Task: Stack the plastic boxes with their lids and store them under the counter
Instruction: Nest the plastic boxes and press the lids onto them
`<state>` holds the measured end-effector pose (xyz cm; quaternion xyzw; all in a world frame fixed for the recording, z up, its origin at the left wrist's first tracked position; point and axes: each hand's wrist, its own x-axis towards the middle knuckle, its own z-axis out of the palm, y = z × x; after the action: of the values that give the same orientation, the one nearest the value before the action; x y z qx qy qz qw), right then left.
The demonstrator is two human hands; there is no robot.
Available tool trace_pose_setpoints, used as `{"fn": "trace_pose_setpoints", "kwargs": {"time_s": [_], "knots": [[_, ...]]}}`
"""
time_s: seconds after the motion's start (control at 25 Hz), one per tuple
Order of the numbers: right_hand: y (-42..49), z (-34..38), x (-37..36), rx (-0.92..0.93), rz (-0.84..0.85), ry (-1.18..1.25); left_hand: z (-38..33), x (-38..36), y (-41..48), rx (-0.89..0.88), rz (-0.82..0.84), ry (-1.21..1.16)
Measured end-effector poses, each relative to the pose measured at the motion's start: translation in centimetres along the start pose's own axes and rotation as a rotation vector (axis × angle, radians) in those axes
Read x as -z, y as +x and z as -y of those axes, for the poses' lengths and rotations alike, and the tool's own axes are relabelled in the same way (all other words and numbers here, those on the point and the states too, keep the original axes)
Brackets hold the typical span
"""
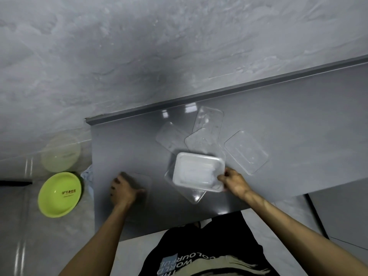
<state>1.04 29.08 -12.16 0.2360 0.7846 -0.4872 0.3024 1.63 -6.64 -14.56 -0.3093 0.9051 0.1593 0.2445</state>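
I see a grey tabletop (298, 120) from above, set against a rough grey wall (139, 46); my right hand (233, 181) pinches the right rim of a white box (197, 172), thumb on top, fingers curled at the edge; the box sits tilted, partly over a clear lid (194, 196) lying near the front of the tabletop, lid corner poking out toward me; can't tell if the box is lifted or resting on it.

Left hand (124, 189) is flat and spread, palm down, on another clear lid (143, 183) at the left part of the tabletop; lid is faint, edges barely show.

Behind the box, three more clear lids: one far back (209, 121), one left of it (169, 136), one between them (201, 141) that overlaps the back one and reaches the box; whether the left one touches it I can't tell; a fourth clear lid (246, 152) lies off to the right, apart from the rest and just beside my right hand.

Off the tabletop's left edge, lower down: a green bowl (59, 194) with printed lettering, and a pale see-through round tub (60, 152) behind it; a bit of light blue cloth (87, 176) shows at the tabletop's left edge.

Bottom of view: my black printed t-shirt (201, 253); both forearms bare.
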Motion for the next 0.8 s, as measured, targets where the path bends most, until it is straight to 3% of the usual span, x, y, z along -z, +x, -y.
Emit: {"fn": "trace_pose_setpoints", "kwargs": {"time_s": [0.12, 0.28, 0.48, 0.6, 0.72, 0.8], "knots": [[-0.4, 0.6, -1.2, -0.039, 0.032, 0.139, 1.3, -1.3, -0.2, 0.010, 0.039, 0.040], [-0.7, 0.5, -2.0, -0.059, 0.048, 0.094, 2.0, -1.5, 0.6, 0.048, 0.036, -0.004], [-0.3, 0.0, -2.8, -0.056, 0.050, 0.063, 3.1, -0.1, 2.5, -0.043, 0.056, -0.296], [0.0, 0.2, -2.8, -0.026, 0.033, -0.098, 2.3, 2.5, 2.8, -0.013, 0.114, -0.529], [-0.4, 0.5, -2.8, 0.106, -0.171, -0.436, 0.2, 5.8, 2.4, -0.019, 0.153, -0.897], [-0.9, 1.5, -3.1, 0.290, -0.281, -0.486, -1.8, 7.5, 1.3, -0.096, 0.204, -1.017]]}}
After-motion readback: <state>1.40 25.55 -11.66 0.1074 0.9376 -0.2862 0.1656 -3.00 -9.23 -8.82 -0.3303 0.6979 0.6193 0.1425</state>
